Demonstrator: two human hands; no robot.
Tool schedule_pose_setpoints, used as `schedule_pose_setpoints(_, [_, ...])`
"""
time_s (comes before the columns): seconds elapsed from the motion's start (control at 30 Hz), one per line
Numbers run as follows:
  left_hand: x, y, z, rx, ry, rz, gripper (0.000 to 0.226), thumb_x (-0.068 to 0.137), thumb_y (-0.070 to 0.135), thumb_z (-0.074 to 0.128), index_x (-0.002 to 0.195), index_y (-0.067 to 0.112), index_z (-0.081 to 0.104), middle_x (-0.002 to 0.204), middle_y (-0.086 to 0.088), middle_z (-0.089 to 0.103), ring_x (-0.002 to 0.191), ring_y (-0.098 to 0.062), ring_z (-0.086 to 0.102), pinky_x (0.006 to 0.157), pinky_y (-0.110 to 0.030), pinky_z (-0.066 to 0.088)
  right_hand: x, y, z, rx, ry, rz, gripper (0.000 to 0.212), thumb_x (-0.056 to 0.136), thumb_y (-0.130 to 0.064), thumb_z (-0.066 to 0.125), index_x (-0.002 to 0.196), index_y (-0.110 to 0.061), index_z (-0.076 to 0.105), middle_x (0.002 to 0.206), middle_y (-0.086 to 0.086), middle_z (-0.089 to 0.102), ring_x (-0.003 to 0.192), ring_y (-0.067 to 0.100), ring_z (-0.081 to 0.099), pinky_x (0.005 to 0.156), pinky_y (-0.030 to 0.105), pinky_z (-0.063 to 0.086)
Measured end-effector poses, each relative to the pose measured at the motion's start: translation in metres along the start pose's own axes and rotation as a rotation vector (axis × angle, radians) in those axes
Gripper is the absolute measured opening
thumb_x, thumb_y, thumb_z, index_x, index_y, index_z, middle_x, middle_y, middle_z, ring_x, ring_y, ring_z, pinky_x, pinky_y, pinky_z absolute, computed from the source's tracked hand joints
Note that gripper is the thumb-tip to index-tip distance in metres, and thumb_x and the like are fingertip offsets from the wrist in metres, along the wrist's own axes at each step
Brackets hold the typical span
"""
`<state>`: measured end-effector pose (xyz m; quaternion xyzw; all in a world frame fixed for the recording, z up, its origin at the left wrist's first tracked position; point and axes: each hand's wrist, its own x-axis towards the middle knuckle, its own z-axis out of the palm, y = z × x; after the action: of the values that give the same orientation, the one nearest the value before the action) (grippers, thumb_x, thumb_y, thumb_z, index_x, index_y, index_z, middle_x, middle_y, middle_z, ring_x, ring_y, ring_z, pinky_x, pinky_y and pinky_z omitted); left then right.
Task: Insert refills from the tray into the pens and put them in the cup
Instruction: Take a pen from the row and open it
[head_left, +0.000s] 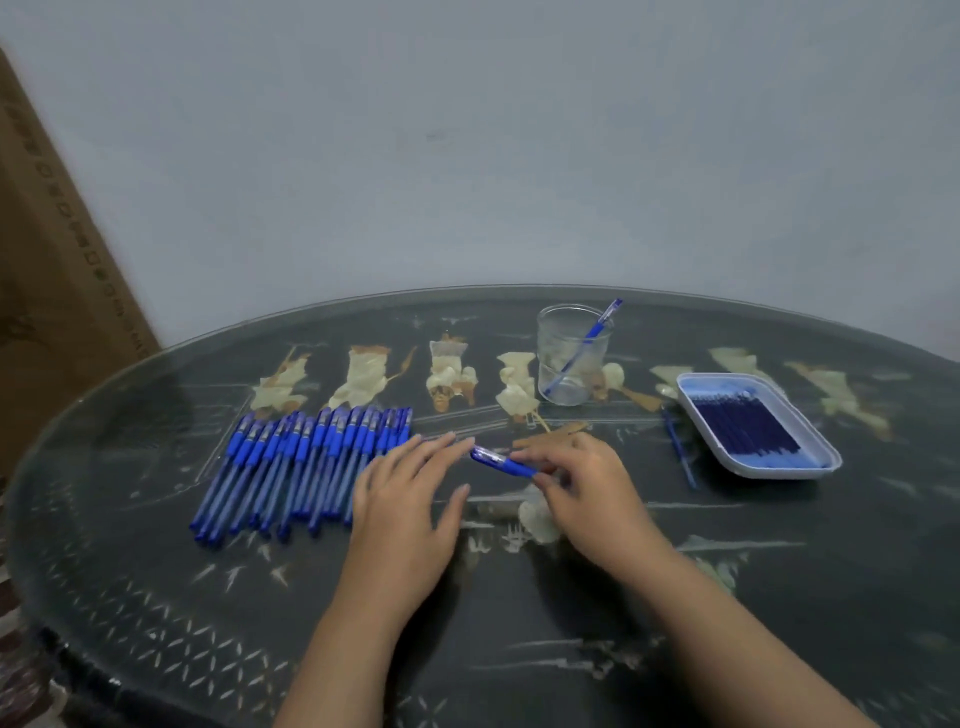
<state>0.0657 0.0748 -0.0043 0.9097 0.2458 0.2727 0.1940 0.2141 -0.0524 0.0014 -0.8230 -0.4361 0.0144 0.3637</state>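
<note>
My right hand (582, 483) pinches a blue capped pen (501, 461) just above the table, its cap end pointing left. My left hand (410, 499) lies flat beside it with straight fingers, fingertips touching the pen's cap end. Left of my hands, a row of several blue pens (301, 462) lies side by side. A clear cup (569, 358) at the back holds one blue pen (589, 338) leaning right. A white tray (769, 467) at the right holds several dark blue refills (743, 423). One loose refill (680, 452) lies on the table left of the tray.
The round dark table (519, 623) has a glass top over pale inlaid figures. A brown cardboard box (47, 260) leans against the wall at the far left. A grey wall stands behind the table.
</note>
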Motion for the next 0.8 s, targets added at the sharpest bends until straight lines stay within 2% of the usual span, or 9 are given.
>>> schedule_pose_setpoints(0.17, [0.002, 0.031, 0.031, 0.017, -0.084, 0.1, 0.042, 0.091, 0.036, 0.063, 0.131, 0.045, 0.053, 0.13, 0.024, 0.055, 0.126, -0.005, 0.044, 0.105, -0.023, 0.016, -0.025, 0.034, -0.024, -0.059, 0.062, -0.046, 0.038, 0.09, -0.006, 0.062, 0.107, -0.039, 0.071, 0.085, -0.019, 0.044, 0.087, 0.011, 0.044, 0.079, 0.014, 0.032])
schedule_pose_setpoints(0.27, [0.003, 0.044, 0.046, 0.005, -0.06, 0.118, 0.033, 0.085, 0.029, 0.072, 0.115, 0.04, 0.065, 0.113, 0.02, 0.065, 0.109, -0.008, 0.057, 0.094, -0.019, 0.019, -0.033, 0.046, -0.032, -0.059, 0.058, -0.052, 0.038, 0.092, -0.006, 0.061, 0.106, -0.04, 0.071, 0.087, -0.02, 0.044, 0.089, 0.008, 0.042, 0.081, 0.019, 0.035])
schedule_pose_setpoints(0.37, [0.006, 0.051, 0.053, 0.007, -0.041, 0.115, 0.022, 0.085, 0.025, 0.072, 0.103, 0.037, 0.069, 0.101, 0.019, 0.068, 0.101, -0.008, 0.06, 0.088, -0.021, 0.024, -0.038, 0.054, -0.034, -0.068, 0.074, -0.081, 0.04, 0.091, -0.004, 0.061, 0.106, -0.039, 0.071, 0.087, -0.022, 0.042, 0.089, 0.008, 0.042, 0.082, 0.025, 0.039])
schedule_pose_setpoints(0.47, [0.006, 0.052, 0.056, 0.004, -0.044, 0.125, 0.019, 0.087, 0.025, 0.069, 0.102, 0.037, 0.07, 0.1, 0.02, 0.068, 0.1, -0.005, 0.059, 0.087, -0.023, 0.025, -0.041, 0.06, -0.033, -0.047, 0.102, -0.097, 0.034, 0.088, -0.009, 0.065, 0.106, -0.037, 0.071, 0.089, -0.022, 0.043, 0.089, 0.01, 0.045, 0.083, 0.028, 0.042])
schedule_pose_setpoints(0.6, [0.005, 0.049, 0.062, -0.004, -0.006, 0.184, 0.017, 0.088, 0.029, 0.063, 0.102, 0.037, 0.07, 0.099, 0.021, 0.068, 0.099, -0.002, 0.058, 0.089, -0.02, 0.025, -0.041, 0.063, -0.029, -0.035, 0.146, -0.114, 0.024, 0.083, -0.023, 0.074, 0.103, -0.037, 0.072, 0.09, -0.019, 0.057, 0.089, 0.009, 0.05, 0.082, 0.034, 0.044])
schedule_pose_setpoints(0.73, [0.005, 0.044, 0.065, -0.03, 0.024, 0.211, 0.023, 0.086, 0.029, 0.068, 0.107, 0.037, 0.069, 0.1, 0.02, 0.068, 0.103, 0.001, 0.052, 0.092, -0.018, 0.022, -0.04, 0.066, -0.027, -0.019, 0.158, -0.127, 0.026, 0.083, -0.022, 0.074, 0.103, -0.038, 0.073, 0.09, -0.021, 0.067, 0.088, 0.011, 0.051, 0.081, 0.038, 0.044])
schedule_pose_setpoints(0.8, [0.006, 0.043, 0.066, -0.028, 0.04, 0.234, 0.02, 0.085, 0.035, 0.065, 0.105, 0.038, 0.07, 0.097, 0.021, 0.068, 0.103, 0.001, 0.05, 0.093, -0.018, 0.021, -0.039, 0.07, -0.026, 0.006, 0.148, -0.138, 0.029, 0.083, -0.019, 0.073, 0.106, -0.038, 0.073, 0.091, -0.022, 0.068, 0.088, 0.013, 0.051, 0.08, 0.04, 0.045])
